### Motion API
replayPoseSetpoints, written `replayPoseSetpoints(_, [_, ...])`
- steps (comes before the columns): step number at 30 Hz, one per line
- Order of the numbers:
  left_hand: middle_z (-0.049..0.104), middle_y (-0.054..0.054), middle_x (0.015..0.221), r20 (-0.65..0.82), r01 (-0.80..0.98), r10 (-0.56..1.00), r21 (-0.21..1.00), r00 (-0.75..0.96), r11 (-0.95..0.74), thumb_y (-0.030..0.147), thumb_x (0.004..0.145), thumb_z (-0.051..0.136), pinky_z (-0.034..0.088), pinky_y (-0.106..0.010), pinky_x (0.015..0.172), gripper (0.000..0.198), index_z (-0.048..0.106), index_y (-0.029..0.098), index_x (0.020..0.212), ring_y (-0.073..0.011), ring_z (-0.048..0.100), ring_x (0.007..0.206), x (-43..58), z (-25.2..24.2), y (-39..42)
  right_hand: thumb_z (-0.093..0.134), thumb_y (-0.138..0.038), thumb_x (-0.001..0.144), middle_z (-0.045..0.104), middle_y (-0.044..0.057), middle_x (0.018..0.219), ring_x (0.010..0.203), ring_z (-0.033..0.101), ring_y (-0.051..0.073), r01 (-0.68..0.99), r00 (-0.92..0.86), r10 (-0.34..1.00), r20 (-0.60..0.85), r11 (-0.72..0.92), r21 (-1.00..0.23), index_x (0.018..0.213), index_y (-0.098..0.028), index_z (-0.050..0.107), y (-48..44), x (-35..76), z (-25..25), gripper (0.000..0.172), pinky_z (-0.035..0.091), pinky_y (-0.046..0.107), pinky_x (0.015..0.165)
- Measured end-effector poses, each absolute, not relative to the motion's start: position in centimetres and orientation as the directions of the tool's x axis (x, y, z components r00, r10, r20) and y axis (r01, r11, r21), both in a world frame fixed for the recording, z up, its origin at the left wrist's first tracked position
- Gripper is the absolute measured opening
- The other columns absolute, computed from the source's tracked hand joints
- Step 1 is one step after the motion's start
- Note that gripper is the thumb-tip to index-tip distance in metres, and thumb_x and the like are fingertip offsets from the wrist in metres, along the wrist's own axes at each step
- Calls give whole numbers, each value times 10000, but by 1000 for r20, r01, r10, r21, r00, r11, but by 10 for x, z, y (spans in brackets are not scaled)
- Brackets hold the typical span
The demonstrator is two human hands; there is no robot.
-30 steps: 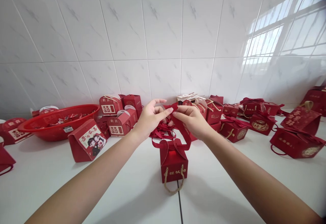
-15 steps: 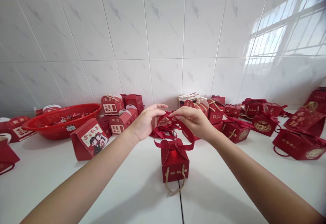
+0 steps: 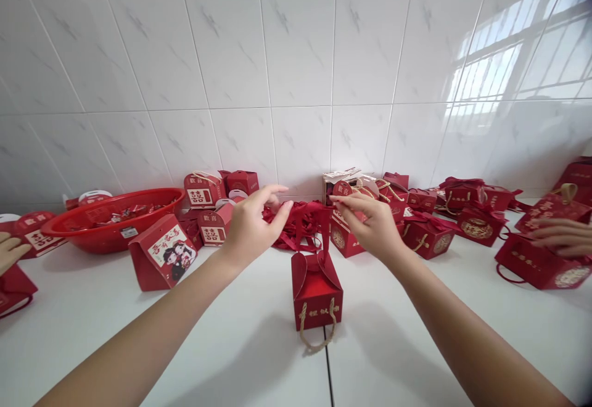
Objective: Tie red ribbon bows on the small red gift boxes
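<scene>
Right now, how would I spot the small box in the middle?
On the white table, find the dark seam running toward the viewer. At its visible far end stands a red box. Unlike its neighbours, it has red ribbon rising upright above its top.

We share an indoor worktable [image 3: 222,357], home or workshop we cannot tell, with a tiled wall [image 3: 296,43], red boxes [image 3: 319,296] and others' hands [image 3: 562,237] beside us.

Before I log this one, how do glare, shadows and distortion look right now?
Head view: barred-window reflection glaring on the glossy tiled wall, upper right; soft shadows on the white table, either side of the central red box; wall grout lines splaying toward both edges; top-right corner dark.
</scene>
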State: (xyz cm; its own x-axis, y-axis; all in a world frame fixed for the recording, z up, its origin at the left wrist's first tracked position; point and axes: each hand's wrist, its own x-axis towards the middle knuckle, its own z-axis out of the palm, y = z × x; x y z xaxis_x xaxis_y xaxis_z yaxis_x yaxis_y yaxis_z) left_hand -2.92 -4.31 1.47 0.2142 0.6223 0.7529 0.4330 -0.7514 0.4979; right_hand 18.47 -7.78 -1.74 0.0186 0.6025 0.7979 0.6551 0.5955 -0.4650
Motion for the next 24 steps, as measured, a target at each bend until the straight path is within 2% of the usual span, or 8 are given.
replayPoseSetpoints(2, [418,53,577,770,574,601,398,215,-716,218,754,554,361,-226,588,58,587,226,801,-119,432,537,-45,14,-43,508,-321,841,674,40,703,594,578,171,709,129,740,660,396,-583,886,-184,732,-86,201,-19,266,454,283,544])
replayPoseSetpoints(5, [373,55,554,602,706,728,356,327,-612,149,703,485,327,-222,540,92,525,228,727,-123,400,507,-79,5,-40,484,-347,821,589,21,521,459,494,149,792,208,889,407,91,-604,635,-178,667,-99,236,-29,311,350,266,441])
replayPoseSetpoints(8, [354,49,512,343,805,849,311,401,-506,126,634,456,277,-229,496,118,508,225,668,-139,387,489,-117,-20,-32,511,-281,770,638,42,564,499,548,169,825,262,955,136,-149,-545,529,-190,605,-106,270,-51,274,371,270,459])
replayPoseSetpoints(11, [409,27,525,218,842,885,281,411,-460,127,594,458,296,-249,523,106,508,219,613,-169,427,533,-141,-51,-25,544,-250,735,678,82,616,552,608,211,826,277,960,-28,-253,-503,516,-192,617,-107,287,-74,238,403,289,474])
replayPoseSetpoints(14, [559,-20,727,266,787,853,334,449,-518,188,668,498,391,-302,667,74,558,227,686,-222,529,718,-137,-71,-24,562,-303,763,718,110,829,719,658,253,835,260,965,33,-208,-509,784,-201,709,-104,281,-82,180,460,312,559])
replayPoseSetpoints(17, [597,-51,870,344,693,854,500,391,-519,329,783,521,422,-350,808,101,551,234,770,-244,553,877,-111,-73,-30,515,-398,833,691,126,1041,890,653,278,833,189,967,168,-67,-550,1056,-205,665,-101,256,-75,331,502,362,701])
replayPoseSetpoints(20, [598,-46,909,287,547,882,699,375,-460,410,810,540,450,-365,855,182,533,229,826,-229,571,915,-81,-71,-38,486,-470,866,638,114,1172,1037,611,270,766,-45,958,285,216,-605,1146,-217,629,-99,222,-67,404,494,394,852])
replayPoseSetpoints(24, [561,-69,1133,226,437,862,786,453,-436,383,781,598,468,-382,891,261,541,232,987,-245,524,1098,-54,-76,-45,592,-511,802,496,81,1374,1255,459,266,614,-340,876,343,483,-624,1330,-268,490,-94,185,-66,590,427,411,992])
